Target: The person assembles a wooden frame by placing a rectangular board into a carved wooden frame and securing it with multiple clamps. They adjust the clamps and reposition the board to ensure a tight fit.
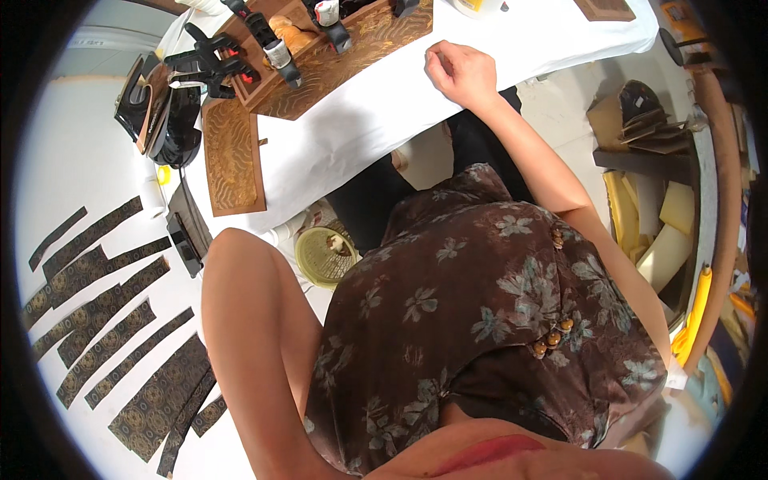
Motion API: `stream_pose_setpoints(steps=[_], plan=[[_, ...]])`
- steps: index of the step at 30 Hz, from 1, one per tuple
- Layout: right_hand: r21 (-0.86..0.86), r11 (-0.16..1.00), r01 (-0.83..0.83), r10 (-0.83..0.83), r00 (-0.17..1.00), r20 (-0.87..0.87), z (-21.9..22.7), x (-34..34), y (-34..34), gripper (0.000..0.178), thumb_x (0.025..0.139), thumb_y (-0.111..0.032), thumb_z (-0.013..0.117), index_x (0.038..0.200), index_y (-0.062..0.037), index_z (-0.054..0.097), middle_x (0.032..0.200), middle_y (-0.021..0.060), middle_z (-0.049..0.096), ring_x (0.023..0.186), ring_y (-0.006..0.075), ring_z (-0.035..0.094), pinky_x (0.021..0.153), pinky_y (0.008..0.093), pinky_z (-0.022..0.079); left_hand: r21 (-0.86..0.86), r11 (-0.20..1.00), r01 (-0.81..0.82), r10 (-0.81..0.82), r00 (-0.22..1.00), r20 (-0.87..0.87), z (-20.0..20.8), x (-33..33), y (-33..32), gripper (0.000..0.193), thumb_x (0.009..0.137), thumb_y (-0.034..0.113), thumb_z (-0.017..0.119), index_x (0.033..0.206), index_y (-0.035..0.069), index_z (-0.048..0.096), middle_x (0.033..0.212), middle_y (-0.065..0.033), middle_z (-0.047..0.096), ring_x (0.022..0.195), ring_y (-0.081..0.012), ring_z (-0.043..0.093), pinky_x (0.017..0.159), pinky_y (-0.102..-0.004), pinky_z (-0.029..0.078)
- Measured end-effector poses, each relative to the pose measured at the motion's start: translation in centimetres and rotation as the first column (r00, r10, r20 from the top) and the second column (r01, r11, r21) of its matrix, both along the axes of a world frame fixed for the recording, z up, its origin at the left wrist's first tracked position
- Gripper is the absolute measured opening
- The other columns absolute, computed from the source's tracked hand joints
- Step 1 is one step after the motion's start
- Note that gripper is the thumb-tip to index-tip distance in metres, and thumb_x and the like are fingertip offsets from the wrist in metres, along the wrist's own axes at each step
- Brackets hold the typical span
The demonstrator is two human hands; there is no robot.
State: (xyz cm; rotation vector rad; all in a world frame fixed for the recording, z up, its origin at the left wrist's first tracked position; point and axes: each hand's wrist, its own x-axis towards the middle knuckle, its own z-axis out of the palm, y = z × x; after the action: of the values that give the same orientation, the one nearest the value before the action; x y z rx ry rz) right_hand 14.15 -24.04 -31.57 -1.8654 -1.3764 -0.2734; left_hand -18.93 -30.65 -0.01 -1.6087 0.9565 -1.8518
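Dark strips with tan medallion patterning (104, 320), spread in rows at far left. Red-accented black plastic spring clamps (210, 64), gathered at the brown assembly's left end. Flat brown wood-grained panel with dark edging (234, 160), lying at the table's left end. Left hand: out of view; its state cannot be told. Long brown wood-grained assembly with raised rims (384, 34), the clamped workpiece, along the table's far side; even clamp pressure and undisturbed edges seem the best handling. Table covered in white sheeting (344, 148); a smooth, flat sheet would probably support the panels best. Right hand (464, 76), loosely curled and narrow at the table, beside the assembly; whether it encloses anything small cannot be told. Keeping it clear of the clamps appears prudent.
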Motion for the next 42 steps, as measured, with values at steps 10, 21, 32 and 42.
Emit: stream_pose_setpoints(steps=[10, 21, 32, 42], plan=[[0.035, 0.999, -0.022, 0.021, 1.0, 0.015, -0.2, 0.3, 0.1, 0.01, 0.085, -0.02, 0.063, 0.08, -0.0121, 0.067, 0.061, 0.0019, 0.063, 0.056, 0.0198, 0.064, 0.053, 0.0328, 0.05, -0.002, 0.996, 0.094, -0.094, 0.995, -0.02, -0.4, 0.6, 0.9, 0.067, 0.096, 0.042, 0.057, 0.147, 0.002, 0.039, 0.162, -0.0168, 0.01, 0.147, -0.0409, 0.003, 0.115, -0.0659, 0.004], [0.184, 0.982, -0.033, 0.055, 0.992, -0.114, 1.0, 0.3, -0.6, 0.006, 0.085, -0.013, 0.066, 0.087, -0.0085, 0.069, 0.062, 0.0039, 0.062, 0.053, 0.0156, 0.062, 0.053, 0.0292, 0.05, 0.022, 0.989, 0.148, -0.148, 0.989, -0.022, -0.8, 0.9, 0.7, 0.065, 0.096, 0.042, 0.057, 0.146, 0.004, 0.04, 0.162, -0.0163, 0.013, 0.147, -0.0397, 0.007, 0.115, -0.0646, 0.006], [0.07, 0.997, -0.009, 0.036, 0.924, -0.38, 4.7, 13.4, 2.9, 0.086, 0.066, -0.042, 0.089, 0.129, -0.0002, 0.049, 0.115, 0.0163, 0.067, 0.108, 0.0268, 0.066, 0.093, 0.0376, 0.053, -0.087, 0.972, 0.217, -0.225, 0.969, -0.098, -0.3, 5.7, 2.3, 0.059, 0.096, 0.039, 0.056, 0.142, 0.007, 0.043, 0.157, -0.0145, 0.019, 0.143, -0.0363, 0.015, 0.114, -0.0612, 0.011], [0.206, 0.969, 0.135, -0.059, 0.94, -0.336, 10.1, 19.8, 19.0, 0.092, 0.058, -0.055, 0.089, 0.122, 0.0001, 0.052, 0.111, 0.0189, 0.068, 0.103, 0.0294, 0.068, 0.09, 0.0405, 0.053, -0.91, 0.333, -0.248, 0.022, 0.967, -0.255, -18.4, 6.0, 11.3, 0.015, 0.09, 0.005, 0.058, 0.102, 0.005, 0.05, 0.107, -0.0091, 0.061, 0.083, -0.0205, 0.06, 0.076, -0.0399, 0.049]])
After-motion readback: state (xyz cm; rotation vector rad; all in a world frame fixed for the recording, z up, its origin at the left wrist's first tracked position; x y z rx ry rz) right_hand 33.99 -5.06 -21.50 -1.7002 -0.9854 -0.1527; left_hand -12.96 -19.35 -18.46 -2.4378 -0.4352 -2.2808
